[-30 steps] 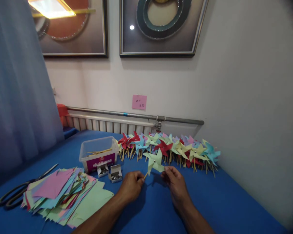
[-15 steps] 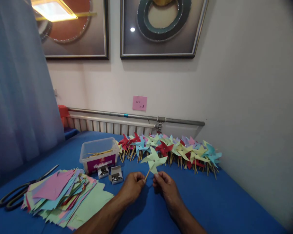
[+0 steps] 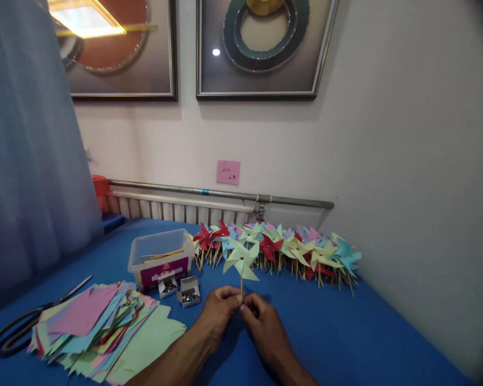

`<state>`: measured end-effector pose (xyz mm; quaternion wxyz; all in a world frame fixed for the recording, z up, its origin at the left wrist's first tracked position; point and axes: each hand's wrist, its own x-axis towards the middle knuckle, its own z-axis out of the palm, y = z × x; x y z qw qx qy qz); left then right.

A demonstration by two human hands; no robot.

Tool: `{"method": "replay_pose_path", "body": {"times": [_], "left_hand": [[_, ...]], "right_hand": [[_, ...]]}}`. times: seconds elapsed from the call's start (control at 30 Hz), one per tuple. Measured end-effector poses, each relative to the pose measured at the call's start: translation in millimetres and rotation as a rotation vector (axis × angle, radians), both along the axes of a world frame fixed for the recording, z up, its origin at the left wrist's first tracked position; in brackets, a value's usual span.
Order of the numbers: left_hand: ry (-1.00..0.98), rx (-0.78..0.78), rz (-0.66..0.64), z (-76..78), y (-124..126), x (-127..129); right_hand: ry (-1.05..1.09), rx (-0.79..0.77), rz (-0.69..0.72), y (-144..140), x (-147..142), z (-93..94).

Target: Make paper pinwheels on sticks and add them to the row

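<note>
Since the earlier frames, both hands have drawn together and the pinwheel's stick has swung from a slant toward 1 o'clock to near upright.

Head view:
- Pale green paper pinwheel (image 3: 241, 259): held above the blue table (image 3: 346, 332), just in front of the row of finished pinwheels. Long axis (wooden stick) runs 6 to 12 o'clock; paper head at the 12 o'clock end, face turned toward the camera.
- Left hand (image 3: 219, 311): fingers curled narrow, thumb and forefinger pinched on the lower end of the stick.
- Right hand (image 3: 261, 321): fingers curled narrow, tips meeting the left hand's at the stick's base; the two hands touch.
- Row of finished pinwheels (image 3: 282, 249): red, green, yellow, blue, pink, lying along the wall at 12 to 2 o'clock from the hands.
- Clear plastic tub (image 3: 161, 257): at 10 o'clock, wooden sticks inside.
- Two small open boxes (image 3: 181, 289): just in front of the tub, metal pins inside.
- Stack of coloured paper squares (image 3: 100, 327): at 9 o'clock.
- Scissors (image 3: 20, 327): at the stack's far left, partly under it.
- Pink note (image 3: 228, 172): stuck on the wall above the radiator pipe (image 3: 225, 193).
</note>
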<state>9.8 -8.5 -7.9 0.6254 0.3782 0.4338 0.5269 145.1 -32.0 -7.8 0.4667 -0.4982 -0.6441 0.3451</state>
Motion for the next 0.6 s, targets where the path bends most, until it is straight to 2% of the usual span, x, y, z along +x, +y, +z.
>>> {"method": "replay_pose_path", "body": {"times": [0.13, 0.3, 0.6], "left_hand": [[0.019, 0.033, -0.011, 1.1, -2.3, 2.8], [0.101, 0.082, 0.003, 4.0, -3.2, 0.0], [0.187, 0.085, 0.011, -1.9, -0.4, 1.8]], "right_hand": [[-0.016, -0.046, -0.014, 0.7, 2.0, -0.5], [-0.065, -0.009, -0.033, -2.0, 0.0, -0.5], [-0.048, -0.018, -0.074, -3.5, -1.9, -1.5]]}}
